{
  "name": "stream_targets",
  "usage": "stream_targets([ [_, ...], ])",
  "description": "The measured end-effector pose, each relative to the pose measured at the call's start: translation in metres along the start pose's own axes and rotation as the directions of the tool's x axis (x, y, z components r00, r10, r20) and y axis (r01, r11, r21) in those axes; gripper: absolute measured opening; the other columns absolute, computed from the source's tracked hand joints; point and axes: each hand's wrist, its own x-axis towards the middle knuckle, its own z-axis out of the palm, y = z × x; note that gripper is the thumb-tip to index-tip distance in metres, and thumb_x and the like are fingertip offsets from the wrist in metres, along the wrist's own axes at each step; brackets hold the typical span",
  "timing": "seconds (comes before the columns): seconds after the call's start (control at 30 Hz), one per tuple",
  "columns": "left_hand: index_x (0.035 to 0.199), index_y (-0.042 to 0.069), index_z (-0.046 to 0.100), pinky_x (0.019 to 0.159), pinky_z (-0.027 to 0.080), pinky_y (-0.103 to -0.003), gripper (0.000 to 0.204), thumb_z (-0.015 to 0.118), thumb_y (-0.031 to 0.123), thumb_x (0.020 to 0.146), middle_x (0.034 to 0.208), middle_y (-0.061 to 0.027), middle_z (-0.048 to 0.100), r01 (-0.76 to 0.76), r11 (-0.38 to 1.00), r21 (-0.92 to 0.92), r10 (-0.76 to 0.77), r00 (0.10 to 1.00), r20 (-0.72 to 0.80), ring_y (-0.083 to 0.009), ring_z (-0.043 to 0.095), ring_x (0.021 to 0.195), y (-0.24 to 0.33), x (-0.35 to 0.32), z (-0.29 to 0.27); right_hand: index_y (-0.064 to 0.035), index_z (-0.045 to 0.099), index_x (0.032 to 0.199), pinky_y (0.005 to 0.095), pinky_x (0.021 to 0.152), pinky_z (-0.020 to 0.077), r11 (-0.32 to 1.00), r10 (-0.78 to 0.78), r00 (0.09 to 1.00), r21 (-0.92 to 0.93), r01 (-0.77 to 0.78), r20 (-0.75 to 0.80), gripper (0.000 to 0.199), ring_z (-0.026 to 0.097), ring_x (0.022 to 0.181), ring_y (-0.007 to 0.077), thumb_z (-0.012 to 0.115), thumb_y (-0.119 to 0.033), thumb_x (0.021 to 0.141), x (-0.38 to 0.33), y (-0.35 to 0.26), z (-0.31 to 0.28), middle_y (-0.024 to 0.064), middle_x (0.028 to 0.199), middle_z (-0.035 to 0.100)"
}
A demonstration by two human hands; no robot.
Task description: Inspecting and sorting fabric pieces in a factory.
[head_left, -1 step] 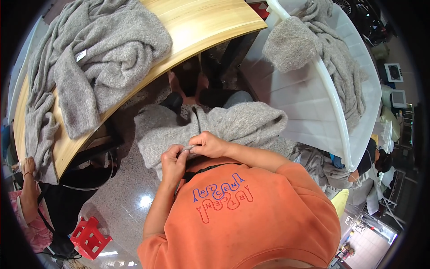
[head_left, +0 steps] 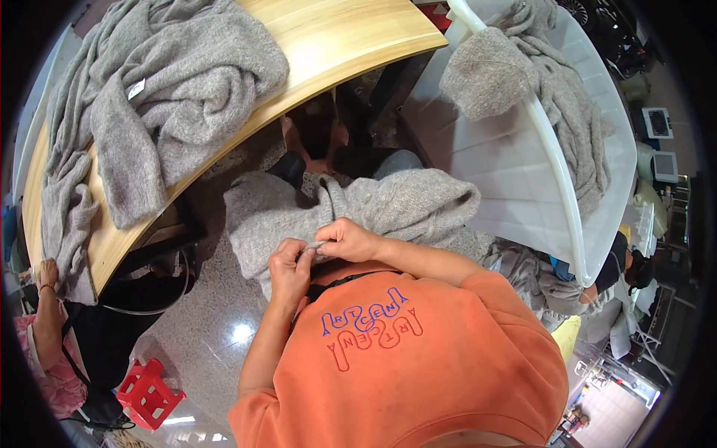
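Note:
A fuzzy grey knit garment (head_left: 396, 205) lies across my lap. My left hand (head_left: 290, 263) and my right hand (head_left: 347, 240) meet close to my body at its near edge. Both are closed, with fingertips pinching a small fold of the knit between them. Any finer thing inside the pinch is too small to make out. The garment's right part spreads out toward a white plastic bin, and its left part hangs down by my left wrist.
On the wooden table (head_left: 336, 33) lies a heap of grey knitwear (head_left: 179, 97) with a white label. More knitwear hangs over the rim of the white bin (head_left: 478, 142). A red stool (head_left: 149, 393) stands at lower left. Another person's hand (head_left: 48, 273) touches cloth at the table's left end.

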Motion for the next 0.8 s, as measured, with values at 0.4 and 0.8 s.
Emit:
stream_targets([
  [0.4, 0.070, 0.001, 0.054, 0.050, 0.039, -0.027, 0.011, 0.054, 0.007, 0.079, 0.067, -0.0043, 0.057, 0.376, 0.870, -0.321, -0.284, 0.912, 0.297, -0.0106, 0.050, 0.057, -0.015, 0.008, 0.001, -0.0050, 0.055, 0.071, 0.0428, 0.069, 0.0401, 0.873, -0.193, 0.974, -0.473, 0.116, -0.116, 0.012, 0.055, 0.078, 0.0298, 0.056, -0.015, 0.064, -0.005, 0.003, -0.007, 0.0115, 0.071, 0.057],
  [0.8, 0.079, 0.000, 0.056, 0.069, 0.047, -0.027, 0.011, 0.057, 0.011, 0.078, 0.079, -0.0077, 0.062, 0.372, 0.470, -0.800, -0.221, 0.928, 0.301, -0.0143, 0.059, 0.071, -0.006, 0.020, -0.020, -0.0061, 0.054, 0.068, 0.0410, 0.062, 0.0431, 0.605, 0.041, 0.995, -0.790, -0.098, -0.092, 0.009, 0.058, 0.070, 0.0286, 0.053, -0.015, 0.067, -0.025, 0.014, -0.063, 0.0109, 0.068, 0.057],
])
